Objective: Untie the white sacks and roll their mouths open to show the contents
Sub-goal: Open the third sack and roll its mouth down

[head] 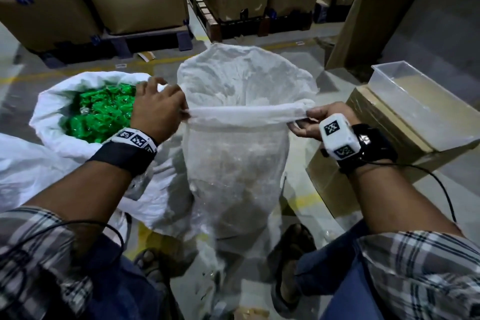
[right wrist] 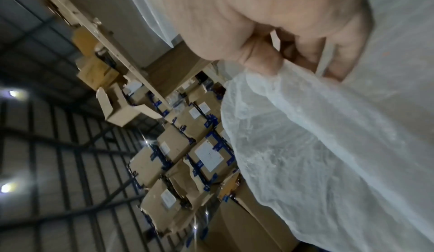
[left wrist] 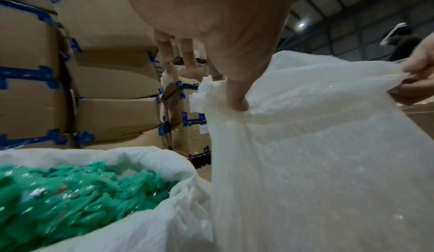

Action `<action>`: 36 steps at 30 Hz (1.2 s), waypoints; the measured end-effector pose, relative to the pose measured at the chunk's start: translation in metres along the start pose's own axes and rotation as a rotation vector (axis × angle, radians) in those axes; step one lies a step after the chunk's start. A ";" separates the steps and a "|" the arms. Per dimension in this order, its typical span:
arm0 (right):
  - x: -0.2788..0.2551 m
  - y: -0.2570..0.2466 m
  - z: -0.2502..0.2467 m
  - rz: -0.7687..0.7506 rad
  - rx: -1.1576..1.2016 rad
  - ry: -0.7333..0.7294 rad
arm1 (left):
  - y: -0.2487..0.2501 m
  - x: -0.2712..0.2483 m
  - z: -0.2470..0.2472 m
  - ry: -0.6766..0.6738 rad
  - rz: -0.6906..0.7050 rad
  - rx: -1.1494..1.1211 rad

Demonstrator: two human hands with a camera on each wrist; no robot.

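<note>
A tall white sack (head: 235,163) stands between my feet with its mouth open. Its near rim (head: 246,111) is stretched taut in a rolled band between my hands. My left hand (head: 159,108) pinches the rim's left end, and its thumb (left wrist: 237,96) presses into the cloth. My right hand (head: 315,121) pinches the rim's right end, fingers (right wrist: 260,61) curled round the bunched cloth. The contents show only dimly through the thin wall. To the left a second white sack (head: 78,132) sits with its mouth rolled open, full of green packets (head: 101,112).
A cardboard box (head: 389,143) with a clear plastic tub (head: 420,101) on top stands at my right. Stacked cartons on pallets (head: 135,2) line the back. Yellow floor markings (head: 306,199) run under the sacks. A cable (head: 436,184) trails from my right wrist.
</note>
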State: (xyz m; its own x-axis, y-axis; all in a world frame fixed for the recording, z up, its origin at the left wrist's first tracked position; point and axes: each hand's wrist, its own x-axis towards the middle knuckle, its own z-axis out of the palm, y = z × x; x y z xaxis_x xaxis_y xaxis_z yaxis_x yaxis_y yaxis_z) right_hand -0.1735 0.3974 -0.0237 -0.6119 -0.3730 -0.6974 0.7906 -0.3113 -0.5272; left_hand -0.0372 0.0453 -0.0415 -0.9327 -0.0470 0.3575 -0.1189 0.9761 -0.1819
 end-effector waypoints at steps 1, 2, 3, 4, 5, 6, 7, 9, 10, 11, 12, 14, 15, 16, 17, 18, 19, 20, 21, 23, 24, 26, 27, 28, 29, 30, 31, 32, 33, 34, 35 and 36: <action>0.001 0.002 -0.002 -0.013 0.048 -0.027 | -0.002 0.000 -0.001 0.003 0.004 -0.001; 0.002 0.003 -0.002 -0.024 0.074 -0.031 | -0.001 -0.001 -0.001 -0.012 0.020 -0.006; 0.001 0.004 -0.003 -0.026 0.081 -0.031 | 0.001 -0.003 -0.001 -0.029 0.039 -0.008; 0.000 0.007 -0.004 -0.028 0.093 -0.038 | 0.005 -0.004 0.000 -0.041 0.048 -0.009; -0.002 0.007 -0.004 -0.028 0.125 -0.049 | 0.008 -0.005 0.000 -0.051 0.035 -0.013; -0.003 0.007 -0.002 -0.027 0.172 -0.049 | 0.010 -0.005 0.001 -0.055 0.006 -0.024; -0.002 0.008 0.000 -0.025 0.220 -0.025 | 0.012 -0.005 0.002 -0.047 -0.030 -0.028; -0.001 0.011 0.009 -0.068 0.252 0.046 | 0.014 -0.006 0.005 -0.026 -0.090 -0.006; -0.001 0.012 0.013 -0.119 0.229 0.050 | 0.016 -0.006 0.006 -0.014 -0.107 0.015; 0.000 0.012 0.015 -0.159 0.212 0.030 | 0.018 -0.006 0.006 -0.004 -0.117 0.036; -0.001 0.012 0.015 -0.146 0.222 -0.020 | 0.019 -0.007 0.007 0.005 -0.125 0.052; -0.007 0.013 0.016 -0.117 0.141 -0.076 | 0.017 -0.009 0.008 0.010 -0.147 0.051; -0.009 0.014 0.019 -0.148 0.041 -0.070 | 0.016 -0.011 0.009 0.001 -0.153 0.040; -0.010 0.018 0.022 -0.217 -0.086 -0.025 | 0.016 -0.013 0.011 -0.022 -0.146 0.029; -0.009 0.024 0.025 -0.322 -0.240 0.039 | 0.018 -0.015 0.013 -0.056 -0.126 0.017; -0.006 0.030 0.028 -0.454 -0.453 0.126 | 0.022 -0.017 0.015 -0.095 -0.099 0.007; -0.003 0.035 0.029 -0.595 -0.710 0.239 | 0.027 -0.018 0.015 -0.132 -0.077 -0.002; 0.002 0.039 0.028 -0.718 -0.991 0.351 | 0.032 -0.018 0.014 -0.161 -0.057 -0.009; 0.005 0.040 0.026 -0.798 -1.216 0.451 | 0.037 -0.016 0.010 -0.178 -0.037 0.002; 0.009 0.038 0.022 -0.834 -1.361 0.560 | 0.045 -0.013 0.001 -0.185 0.018 0.045; 0.009 0.033 0.019 -0.836 -1.358 0.593 | 0.051 -0.011 -0.005 -0.173 0.062 0.057; 0.010 0.029 0.017 -0.875 -1.361 0.656 | 0.066 -0.011 -0.016 -0.127 0.196 0.015; 0.010 0.026 0.017 -0.907 -1.358 0.669 | 0.076 -0.011 -0.021 -0.097 0.278 -0.040; 0.009 0.023 0.018 -0.936 -1.356 0.668 | 0.087 -0.013 -0.024 -0.078 0.353 -0.109; 0.008 0.021 0.019 -0.955 -1.339 0.665 | 0.097 -0.014 -0.027 -0.090 0.407 -0.184; 0.006 0.019 0.020 -0.962 -1.300 0.661 | 0.107 -0.016 -0.028 -0.136 0.438 -0.252; 0.005 0.019 0.021 -0.969 -1.248 0.662 | 0.115 -0.017 -0.028 -0.204 0.450 -0.293; 0.005 0.019 0.022 -0.983 -1.197 0.670 | 0.122 -0.017 -0.026 -0.268 0.459 -0.296; 0.004 0.020 0.022 -0.997 -1.154 0.690 | 0.127 -0.017 -0.023 -0.306 0.473 -0.273; 0.002 0.021 0.022 -1.010 -1.115 0.712 | 0.129 -0.017 -0.019 -0.318 0.487 -0.248; 0.000 0.021 0.023 -1.022 -1.087 0.728 | 0.129 -0.016 -0.016 -0.315 0.492 -0.232; -0.003 0.022 0.022 -1.036 -1.080 0.734 | 0.128 -0.014 -0.014 -0.309 0.487 -0.227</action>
State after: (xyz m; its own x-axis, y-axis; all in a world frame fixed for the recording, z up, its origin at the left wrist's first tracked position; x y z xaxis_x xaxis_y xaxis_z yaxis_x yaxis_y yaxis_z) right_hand -0.1546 0.3721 -0.0222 -0.9592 0.1519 0.2385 -0.0755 0.6755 -0.7335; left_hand -0.0343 0.1742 -0.0571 -0.9212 0.3890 -0.0060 0.3889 0.9202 -0.0460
